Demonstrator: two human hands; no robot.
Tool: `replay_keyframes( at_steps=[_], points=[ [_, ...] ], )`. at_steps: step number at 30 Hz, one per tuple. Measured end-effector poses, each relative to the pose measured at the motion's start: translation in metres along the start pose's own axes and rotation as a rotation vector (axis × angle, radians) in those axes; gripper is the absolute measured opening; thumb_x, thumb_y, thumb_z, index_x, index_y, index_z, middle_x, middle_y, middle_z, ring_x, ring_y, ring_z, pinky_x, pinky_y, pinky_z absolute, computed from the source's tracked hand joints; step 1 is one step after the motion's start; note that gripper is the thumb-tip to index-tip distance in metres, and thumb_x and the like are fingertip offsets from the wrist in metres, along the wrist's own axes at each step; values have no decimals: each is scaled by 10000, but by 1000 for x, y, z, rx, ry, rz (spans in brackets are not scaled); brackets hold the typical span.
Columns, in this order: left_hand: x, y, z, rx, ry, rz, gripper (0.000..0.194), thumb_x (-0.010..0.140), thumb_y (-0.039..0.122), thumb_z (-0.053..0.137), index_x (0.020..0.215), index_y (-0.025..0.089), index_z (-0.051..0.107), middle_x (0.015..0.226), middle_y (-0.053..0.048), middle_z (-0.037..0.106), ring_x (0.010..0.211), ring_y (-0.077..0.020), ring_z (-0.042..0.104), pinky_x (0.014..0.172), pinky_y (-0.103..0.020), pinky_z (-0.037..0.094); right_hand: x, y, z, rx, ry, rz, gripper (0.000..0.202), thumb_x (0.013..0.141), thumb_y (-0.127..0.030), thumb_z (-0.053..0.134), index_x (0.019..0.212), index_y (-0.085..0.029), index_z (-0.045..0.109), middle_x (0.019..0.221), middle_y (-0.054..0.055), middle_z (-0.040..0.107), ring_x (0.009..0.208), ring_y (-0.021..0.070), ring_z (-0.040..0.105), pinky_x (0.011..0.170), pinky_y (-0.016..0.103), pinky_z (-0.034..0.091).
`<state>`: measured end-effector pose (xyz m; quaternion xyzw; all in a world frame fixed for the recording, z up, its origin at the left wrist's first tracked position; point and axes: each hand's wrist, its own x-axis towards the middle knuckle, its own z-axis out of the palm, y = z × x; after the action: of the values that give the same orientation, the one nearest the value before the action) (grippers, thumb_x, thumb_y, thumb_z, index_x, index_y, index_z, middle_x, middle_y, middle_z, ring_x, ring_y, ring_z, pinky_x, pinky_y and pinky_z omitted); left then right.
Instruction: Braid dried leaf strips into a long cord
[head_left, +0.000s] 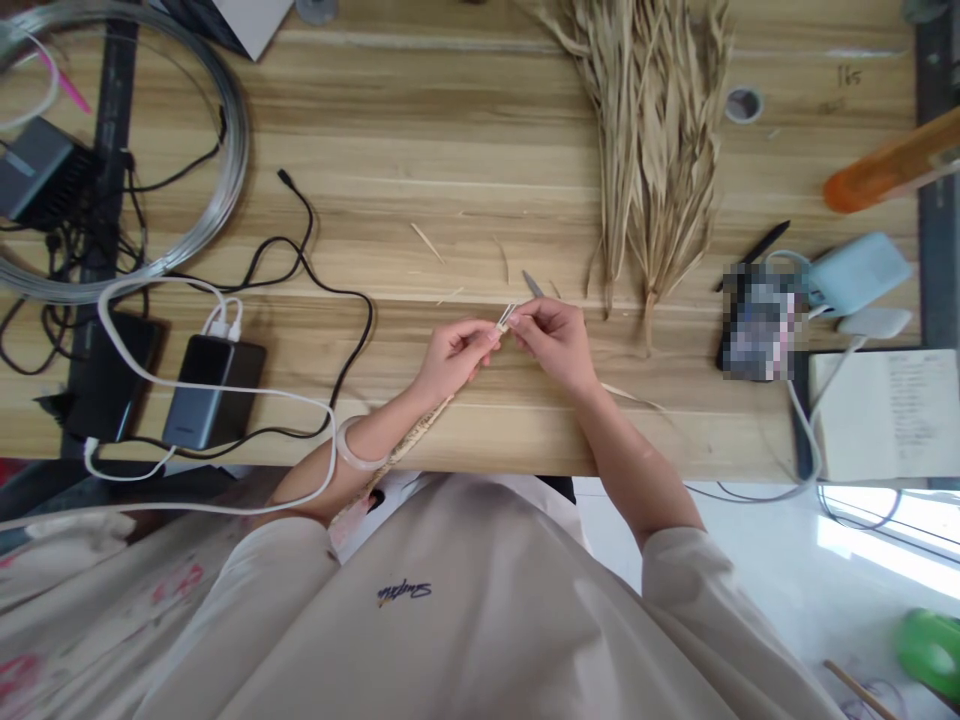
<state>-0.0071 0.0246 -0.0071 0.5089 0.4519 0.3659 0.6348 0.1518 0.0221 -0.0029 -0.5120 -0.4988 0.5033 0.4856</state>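
My left hand (pixel 459 358) is closed round the upper end of a long braided straw strip (pixel 420 430), which runs down along my left forearm towards my lap. Thin pale strands (pixel 507 313) stick up from that end, between the two hands. Fingers of my right hand (pixel 551 340) pinch at the strands, close beside the left fingertips. Just beyond the right hand lies a pointed metal tool (pixel 532 284), its lower part hidden by the hand. Loose straw bits (pixel 427 242) are scattered on the wooden table (pixel 465 120).
Dried leaves (pixel 660 150) lie at the back right. A wire coil (pixel 238 150), cables and a power bank (pixel 214 390) are on the left. On the right are a phone (pixel 759 325), light-blue device (pixel 859 272), orange tube (pixel 885 175), tape roll (pixel 744 104) and open notebook (pixel 885 415).
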Motion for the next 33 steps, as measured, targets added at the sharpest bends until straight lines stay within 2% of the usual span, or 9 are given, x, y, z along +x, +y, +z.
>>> replay_keyframes(
  at_steps=[4,11,17,19,23,27,29,30,33],
  points=[
    [-3,6,2,109,53,88,292,786,436,627,750,148,661,451,44,498,384,-42,435,377,-165,314,-2,-1,1,-68,-14,-15,244,785,-392,634,727,-156,616,519,-37,516,444,63,430,438,211,315],
    [-4,10,1,142,46,100,324,808,454,588,741,137,604,547,21,569,383,-29,479,354,-131,326,-2,-9,1,-50,-32,24,303,783,-434,632,665,-158,586,509,-38,490,427,50,381,419,208,284],
    [-3,8,0,139,62,16,365,779,506,595,793,141,594,631,6,602,398,-49,539,327,-136,371,-3,-11,-8,144,-149,239,347,720,-494,682,812,-164,627,582,-28,567,399,42,425,348,182,283],
    [-2,8,-2,148,79,16,370,781,510,591,790,141,586,633,7,600,389,-47,533,315,-136,358,-4,-10,-14,171,-194,289,371,717,-502,682,853,-159,640,593,-18,593,406,51,466,345,177,321],
    [1,9,-6,156,118,46,346,791,488,592,762,144,568,617,17,588,380,-35,518,306,-122,326,-4,-13,-24,168,-282,366,341,713,-466,703,764,-133,650,609,22,641,448,79,546,409,193,438],
    [5,8,-10,155,171,46,325,791,464,603,760,143,566,606,26,571,373,-29,513,299,-109,320,-6,-22,-31,91,-380,373,297,742,-426,684,774,-131,666,703,76,686,574,149,638,539,276,531],
    [6,8,-11,147,183,45,322,789,461,606,762,143,565,605,30,563,373,-28,515,294,-105,317,-10,-25,-41,-52,-240,242,271,781,-415,643,851,-155,675,778,90,696,670,179,658,639,328,550],
    [6,8,-12,142,182,46,320,789,459,606,760,143,563,606,31,561,374,-27,517,293,-102,316,-13,-25,-51,-159,-66,130,267,809,-411,609,906,-170,671,821,94,696,721,187,659,690,348,547],
    [6,8,-12,123,177,48,311,794,452,602,758,145,562,608,31,560,378,-24,517,293,-97,321,-31,-11,-101,-625,670,-250,348,898,-408,434,1022,-156,640,962,137,666,895,220,633,793,402,513]
  ],
)
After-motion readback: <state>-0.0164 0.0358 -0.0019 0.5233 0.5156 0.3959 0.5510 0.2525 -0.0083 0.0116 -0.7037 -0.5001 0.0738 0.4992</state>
